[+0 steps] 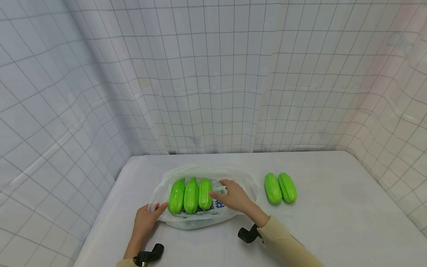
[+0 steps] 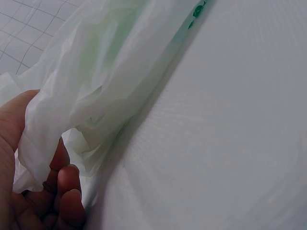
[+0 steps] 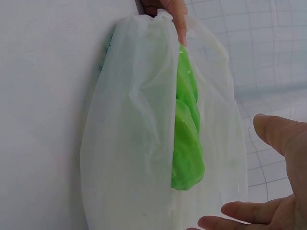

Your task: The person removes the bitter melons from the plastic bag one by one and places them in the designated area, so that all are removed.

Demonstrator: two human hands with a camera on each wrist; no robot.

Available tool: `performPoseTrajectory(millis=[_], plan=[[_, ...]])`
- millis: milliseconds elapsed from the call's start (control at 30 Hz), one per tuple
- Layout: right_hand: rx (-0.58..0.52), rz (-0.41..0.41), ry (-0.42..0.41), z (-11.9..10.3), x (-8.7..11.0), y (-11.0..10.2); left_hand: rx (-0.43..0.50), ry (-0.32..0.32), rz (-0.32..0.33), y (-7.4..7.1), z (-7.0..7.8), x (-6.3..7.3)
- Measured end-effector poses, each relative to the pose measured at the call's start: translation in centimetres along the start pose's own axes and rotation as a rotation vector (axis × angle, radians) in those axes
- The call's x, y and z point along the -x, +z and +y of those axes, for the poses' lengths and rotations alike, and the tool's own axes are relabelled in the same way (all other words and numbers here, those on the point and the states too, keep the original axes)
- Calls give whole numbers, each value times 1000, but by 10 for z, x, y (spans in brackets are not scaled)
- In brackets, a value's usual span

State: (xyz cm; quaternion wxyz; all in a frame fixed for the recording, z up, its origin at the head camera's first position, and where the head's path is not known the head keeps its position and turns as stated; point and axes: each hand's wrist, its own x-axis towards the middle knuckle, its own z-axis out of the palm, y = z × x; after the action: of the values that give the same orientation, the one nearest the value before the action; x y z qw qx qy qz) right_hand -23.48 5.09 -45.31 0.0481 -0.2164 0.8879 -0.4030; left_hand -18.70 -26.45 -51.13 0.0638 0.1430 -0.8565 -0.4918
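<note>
A white translucent plastic bag (image 1: pixel 191 222) lies with its mouth spread wide. Three glossy bright-green, long vegetable-shaped pieces (image 1: pixel 191 195) sit side by side inside it; in the right wrist view, green pieces (image 3: pixel 187 158) show past the bag's near wall. My left hand (image 1: pixel 146 219) grips the bag's left edge, the plastic bunched between thumb and curled fingers (image 2: pixel 69 179). Over the right part of the opening is my right hand (image 1: pixel 235 196), its thumb and fingers spread apart and holding nothing. Dark printing on the bag shows beneath it.
Two more green pieces, the left one (image 1: pixel 273 189) and the right one (image 1: pixel 287 187), lie close together on the white table (image 1: pixel 340 207), right of the bag. White gridded curtains (image 1: pixel 213 92) hang behind the table and at both sides.
</note>
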Motion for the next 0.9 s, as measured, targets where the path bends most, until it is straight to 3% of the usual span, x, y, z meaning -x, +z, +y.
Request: performPoseTrajectory(millis=[467,900], plan=[[18,-58,47,-8,-11,12,-7,13,0,-1,3,3],[7,-8,58,-7,-21,29,-9,14,8,-1,3,2]])
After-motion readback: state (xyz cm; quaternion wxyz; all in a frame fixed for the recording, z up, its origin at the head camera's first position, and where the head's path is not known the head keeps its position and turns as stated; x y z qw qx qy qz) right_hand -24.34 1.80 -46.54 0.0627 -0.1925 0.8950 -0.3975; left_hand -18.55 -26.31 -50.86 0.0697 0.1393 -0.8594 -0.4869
